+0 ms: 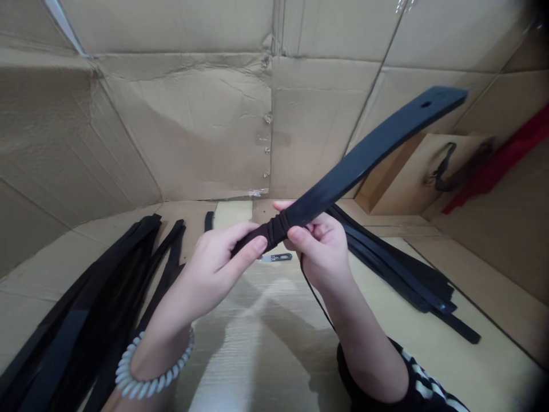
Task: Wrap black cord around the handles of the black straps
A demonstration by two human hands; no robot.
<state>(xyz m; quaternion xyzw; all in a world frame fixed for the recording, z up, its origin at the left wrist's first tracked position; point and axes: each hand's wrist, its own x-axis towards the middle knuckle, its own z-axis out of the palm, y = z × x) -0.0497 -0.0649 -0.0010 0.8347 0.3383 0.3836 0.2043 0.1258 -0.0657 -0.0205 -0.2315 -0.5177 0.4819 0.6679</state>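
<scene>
Both hands hold a long flat black slat (369, 151) that rises toward the upper right, with a small hole near its far tip. Its near end is wrapped in dark cord (274, 229). My left hand (214, 263) is closed around the wrapped end, thumb on top. My right hand (321, 246) pinches the slat just past the wrapping, fingers closed. A thin black cord (315, 297) hangs from the wrapping down past my right wrist. A white coiled band (148, 377) circles my left wrist.
Cardboard sheets cover the floor (266, 320) and walls (184, 126). One pile of black slats (98, 303) lies at the left, another pile (403, 269) at the right. A small metal tool (277, 257) lies on the floor under my hands. A red object (501, 160) leans at the far right.
</scene>
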